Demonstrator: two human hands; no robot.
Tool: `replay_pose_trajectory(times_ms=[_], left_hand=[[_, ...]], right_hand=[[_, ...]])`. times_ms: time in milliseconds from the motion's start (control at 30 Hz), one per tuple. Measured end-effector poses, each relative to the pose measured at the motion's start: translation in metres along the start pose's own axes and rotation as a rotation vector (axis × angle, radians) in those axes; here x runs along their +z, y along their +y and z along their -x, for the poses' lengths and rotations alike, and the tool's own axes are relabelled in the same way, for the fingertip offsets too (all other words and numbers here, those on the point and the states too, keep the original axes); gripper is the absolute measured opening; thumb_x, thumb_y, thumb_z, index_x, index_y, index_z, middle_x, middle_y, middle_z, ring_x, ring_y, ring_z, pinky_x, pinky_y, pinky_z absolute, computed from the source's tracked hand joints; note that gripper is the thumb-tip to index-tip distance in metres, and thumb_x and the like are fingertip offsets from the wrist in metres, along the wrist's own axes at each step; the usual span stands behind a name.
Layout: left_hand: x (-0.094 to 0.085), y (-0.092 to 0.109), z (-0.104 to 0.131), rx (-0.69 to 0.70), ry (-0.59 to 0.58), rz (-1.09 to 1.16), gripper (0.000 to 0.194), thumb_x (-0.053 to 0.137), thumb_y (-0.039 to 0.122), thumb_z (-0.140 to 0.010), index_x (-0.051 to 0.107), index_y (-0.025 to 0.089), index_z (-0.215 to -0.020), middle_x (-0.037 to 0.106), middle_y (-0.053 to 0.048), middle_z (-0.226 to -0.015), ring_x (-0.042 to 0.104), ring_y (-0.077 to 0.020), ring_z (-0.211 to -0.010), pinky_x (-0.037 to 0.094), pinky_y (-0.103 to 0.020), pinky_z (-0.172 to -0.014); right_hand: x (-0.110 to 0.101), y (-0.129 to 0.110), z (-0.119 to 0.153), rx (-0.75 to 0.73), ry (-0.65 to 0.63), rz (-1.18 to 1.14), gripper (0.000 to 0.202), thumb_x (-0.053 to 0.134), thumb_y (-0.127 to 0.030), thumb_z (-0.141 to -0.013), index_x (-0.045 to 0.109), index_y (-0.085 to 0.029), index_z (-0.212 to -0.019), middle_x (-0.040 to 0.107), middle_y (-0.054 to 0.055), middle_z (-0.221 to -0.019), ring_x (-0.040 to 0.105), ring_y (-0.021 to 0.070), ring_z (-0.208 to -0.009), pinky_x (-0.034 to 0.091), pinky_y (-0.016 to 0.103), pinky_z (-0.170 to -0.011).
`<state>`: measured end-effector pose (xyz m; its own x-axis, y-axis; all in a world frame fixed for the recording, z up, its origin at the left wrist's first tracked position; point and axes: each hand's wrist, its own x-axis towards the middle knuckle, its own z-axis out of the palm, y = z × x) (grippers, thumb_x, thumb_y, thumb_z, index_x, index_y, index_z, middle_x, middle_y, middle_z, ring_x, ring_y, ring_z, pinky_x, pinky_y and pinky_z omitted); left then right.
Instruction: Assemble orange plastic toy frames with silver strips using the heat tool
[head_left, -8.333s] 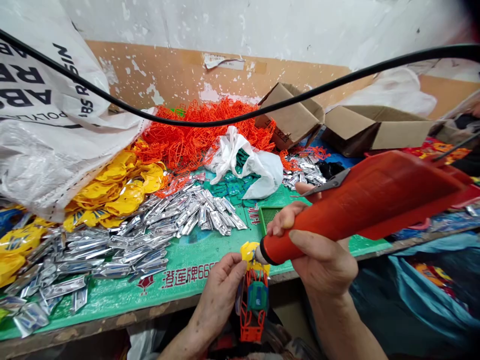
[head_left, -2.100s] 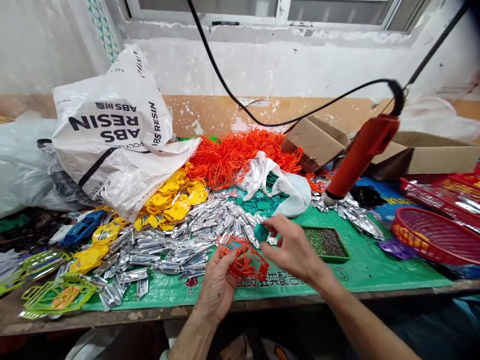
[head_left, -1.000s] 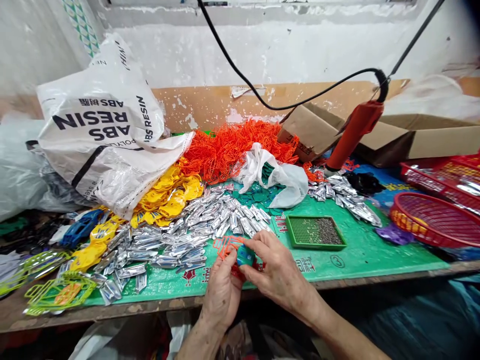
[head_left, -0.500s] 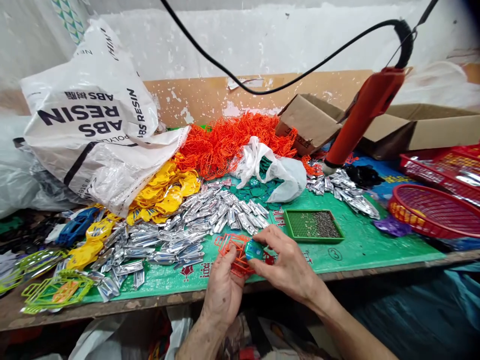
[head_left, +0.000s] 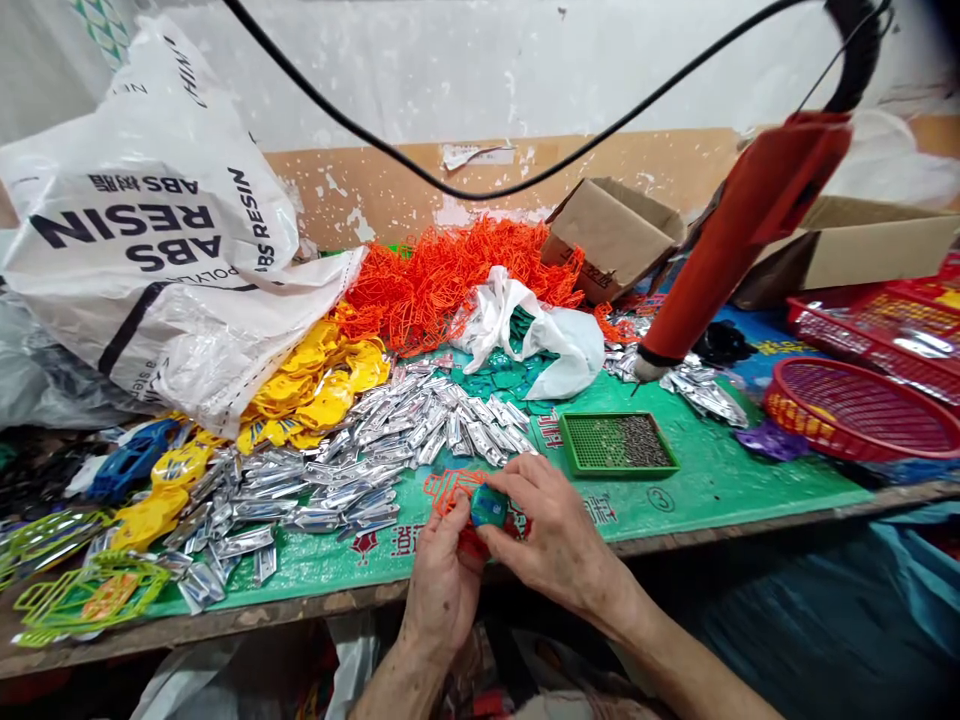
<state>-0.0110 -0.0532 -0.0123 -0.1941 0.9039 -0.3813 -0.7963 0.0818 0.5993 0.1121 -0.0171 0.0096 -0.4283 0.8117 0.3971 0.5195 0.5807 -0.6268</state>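
My left hand (head_left: 444,575) is closed around an orange plastic frame (head_left: 453,484), near the front edge of the green-covered table (head_left: 720,500). Between the thumb and fingers of my right hand (head_left: 551,530) is a blue-green round piece (head_left: 489,506), held against the frame. The lower part of the frame is hidden by my fingers. Silver pieces (head_left: 352,460) lie in a heap just beyond my hands. To the right of them sits a green tray (head_left: 568,442) with small metal parts gathered mostly on its right side.
A red electric screwdriver (head_left: 731,240) hangs at the right on a black cable. Behind are orange frames (head_left: 450,280), yellow pieces (head_left: 315,385) and a white bag (head_left: 157,240). Red baskets (head_left: 862,420) and cardboard boxes (head_left: 607,235) stand at the right.
My right hand has brought the round piece slightly left, closer over the orange frame. The screwdriver hangs lower and looks larger. The whole view has shifted a little.
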Motion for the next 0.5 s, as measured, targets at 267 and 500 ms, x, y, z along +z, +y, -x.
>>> replay_pose_trajectory(times_ms=[267,500], left_hand=[[0.003,0.001,0.004,-0.042,-0.018,0.013,0.026,0.083,0.028,-0.068,0.075,0.016,-0.090,0.075,-0.004,-0.093,0.069,-0.0188,-0.085,0.055,-0.032,-0.085],[0.008,0.002,0.004,-0.038,-0.109,-0.133,0.028,0.082,0.019,-0.068,0.074,0.018,-0.095,0.076,-0.004,-0.094,0.070,-0.0244,-0.095,0.054,-0.034,-0.090]], right_hand=[[0.002,-0.001,0.004,-0.003,0.022,-0.019,0.034,0.068,-0.012,-0.075,0.067,-0.020,-0.108,0.060,0.006,-0.089,0.051,0.0236,-0.087,0.044,0.038,-0.075],[0.007,-0.012,0.015,0.004,0.103,0.076,0.025,0.061,-0.016,-0.082,0.065,-0.017,-0.106,0.059,0.008,-0.089,0.050,0.0251,-0.086,0.042,0.041,-0.074]])
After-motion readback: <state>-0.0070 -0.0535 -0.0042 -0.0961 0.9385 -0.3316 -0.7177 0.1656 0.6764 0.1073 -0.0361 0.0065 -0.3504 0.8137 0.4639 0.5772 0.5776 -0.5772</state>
